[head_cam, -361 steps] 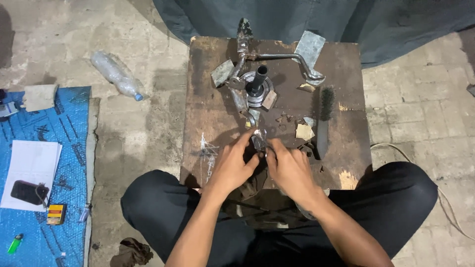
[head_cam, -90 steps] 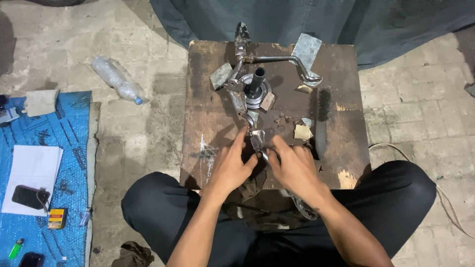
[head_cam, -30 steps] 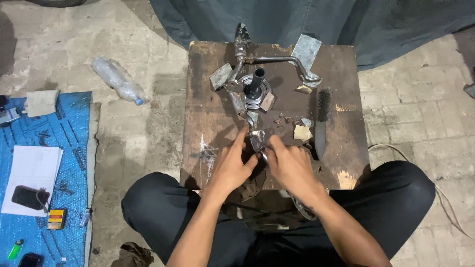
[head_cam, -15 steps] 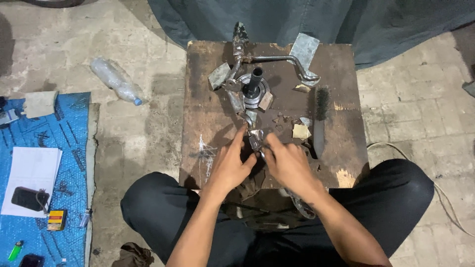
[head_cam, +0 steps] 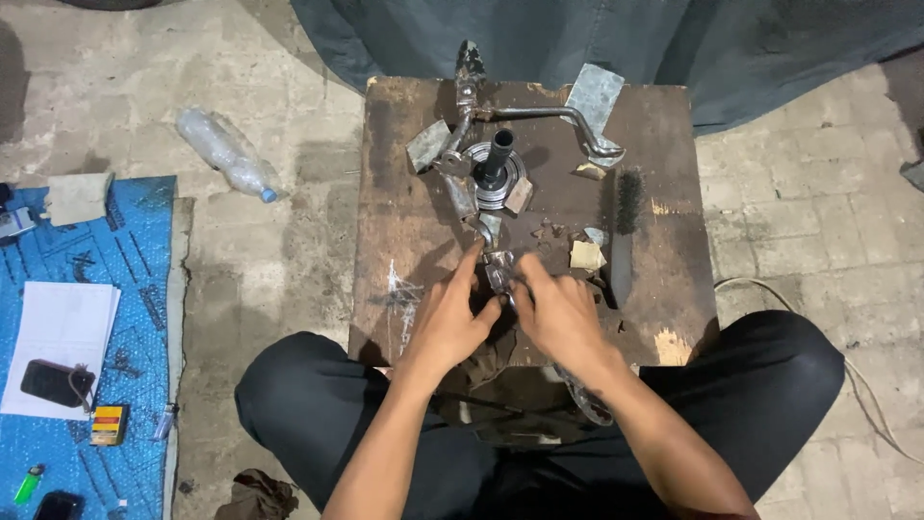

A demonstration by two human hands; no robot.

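At the near edge of the wooden work block (head_cam: pixel 414 241), dead centre, both hands meet on a small metal part (head_cam: pixel 499 274). Left hand (head_cam: pixel 452 323) comes in from 7 o'clock, forefinger stretched along the part toward 12, the other fingers curled in against it. Right hand (head_cam: pixel 563 318) comes from 5 o'clock, fingers bent and pinching the same piece from the opposite side. Exact finger contact is partly hidden by the knuckles.

The part looks like bare steel, dull and greasy; I judge it rigid, dense for its size, and likely slick. It would be safest held by its flat sides with fingertips opposed, not by the thin end.

At 12 o'clock from the part stands a round hub with an upright black shaft (head_cam: pixel 500 169), flanked by small grey metal blocks. Beyond it, a bent metal lever (head_cam: pixel 553 116) runs toward 1 o'clock. A black wire brush (head_cam: pixel 624 231) lies at 2 o'clock, with a pale scrap (head_cam: pixel 584 255) just beside it.

Off the block, a crushed plastic bottle (head_cam: pixel 226 154) lies on the concrete floor at 10 o'clock. A blue mat (head_cam: pixel 144 318) at 9 o'clock carries paper and oddments.
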